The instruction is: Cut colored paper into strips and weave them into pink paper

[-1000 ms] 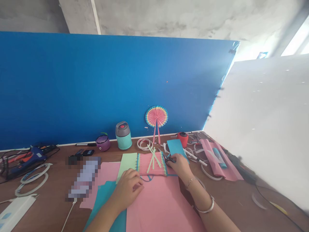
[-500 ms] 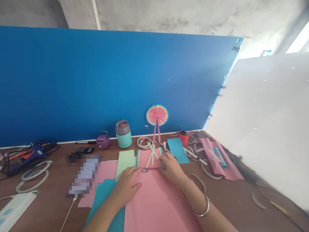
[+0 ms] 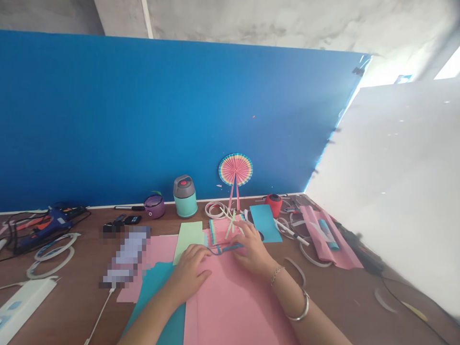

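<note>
My left hand point(image 3: 190, 270) lies on the big pink sheet point(image 3: 233, 306) with its fingers loosely bent and nothing in them. My right hand point(image 3: 251, 247) rests with fingers stretched on the right edge of a pleated pink paper piece with teal borders point(image 3: 220, 232). Several thin pale green strips point(image 3: 230, 223) lie crossed on top of that piece. A light green sheet point(image 3: 189, 235) sits just left of it. A teal sheet point(image 3: 158, 297) lies under my left forearm.
A blue card point(image 3: 265, 223), red object point(image 3: 275, 203), white rings and pink papers point(image 3: 323, 235) lie to the right. A paper fan point(image 3: 235, 170), teal flask point(image 3: 185, 196) and purple pot point(image 3: 154, 207) stand by the blue board. A glue gun point(image 3: 46, 225) lies far left.
My right hand has slid left and the pleated piece has become narrower under it. My left hand has barely shifted. The view has tilted slightly.
</note>
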A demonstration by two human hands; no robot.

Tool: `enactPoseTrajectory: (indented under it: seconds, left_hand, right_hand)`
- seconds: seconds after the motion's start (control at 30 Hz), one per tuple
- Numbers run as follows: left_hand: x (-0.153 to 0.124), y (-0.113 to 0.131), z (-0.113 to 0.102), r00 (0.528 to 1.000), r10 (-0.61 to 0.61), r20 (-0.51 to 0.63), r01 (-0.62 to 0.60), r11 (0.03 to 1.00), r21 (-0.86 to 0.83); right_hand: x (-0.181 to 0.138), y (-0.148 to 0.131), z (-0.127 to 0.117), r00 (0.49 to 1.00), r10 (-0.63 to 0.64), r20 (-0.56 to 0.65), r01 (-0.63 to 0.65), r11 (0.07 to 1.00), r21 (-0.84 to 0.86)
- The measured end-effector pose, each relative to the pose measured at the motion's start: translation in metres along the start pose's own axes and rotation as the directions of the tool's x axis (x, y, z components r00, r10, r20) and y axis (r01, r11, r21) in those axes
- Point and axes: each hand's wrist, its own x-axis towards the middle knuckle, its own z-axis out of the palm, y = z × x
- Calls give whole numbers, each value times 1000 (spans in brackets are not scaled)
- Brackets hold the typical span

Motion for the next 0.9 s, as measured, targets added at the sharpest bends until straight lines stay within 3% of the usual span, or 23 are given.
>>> enactPoseTrajectory:
  seconds: [0.17,0.7,0.9]
  left_hand:
    - [-1,2,-1,999,7,42,-7,1000,6]
    - [-2,12,-4,983,71,167,-88,991,99]
    - [-2,10,-4,979,105,175,-128,984,125]
  right_hand:
    - [-2,-8,8,996,-49,80,51,999,-20]
    - [2,-8,22,987,-159,22,160,981,-112]
    - [4,-8,24,989,-148,-5,147,983,-106]
